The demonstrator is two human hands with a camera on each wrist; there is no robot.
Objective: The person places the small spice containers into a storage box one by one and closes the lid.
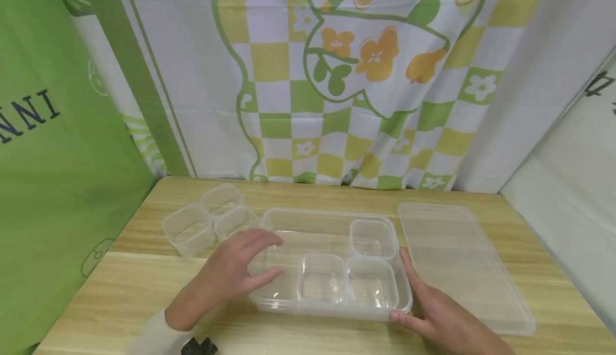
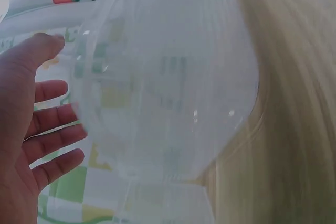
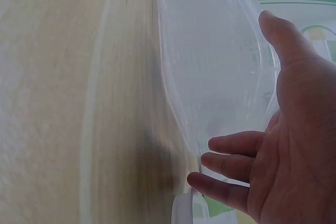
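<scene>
A large clear plastic box [image 1: 327, 311] lies across the middle of the table. Three small clear containers stand inside it: one at the back right [image 1: 372, 240], one at the front right [image 1: 371, 283] and one at the front middle [image 1: 321, 281]. My left hand [image 1: 236, 267] hovers at the box's left end, thumb and fingers spread, holding nothing. In the left wrist view those fingers [image 2: 55, 119] reach beside the box wall. My right hand [image 1: 440, 309] rests against the box's right end, thumb at the front corner and fingers extended along the side.
Three more small clear containers [image 1: 189, 231] stand grouped at the back left of the wooden table [image 1: 130, 291]. A flat translucent lid [image 1: 462, 269] lies to the right of the box. Behind the table hangs a patterned curtain [image 1: 274, 61], with a green cloth [image 1: 62, 184] at the left.
</scene>
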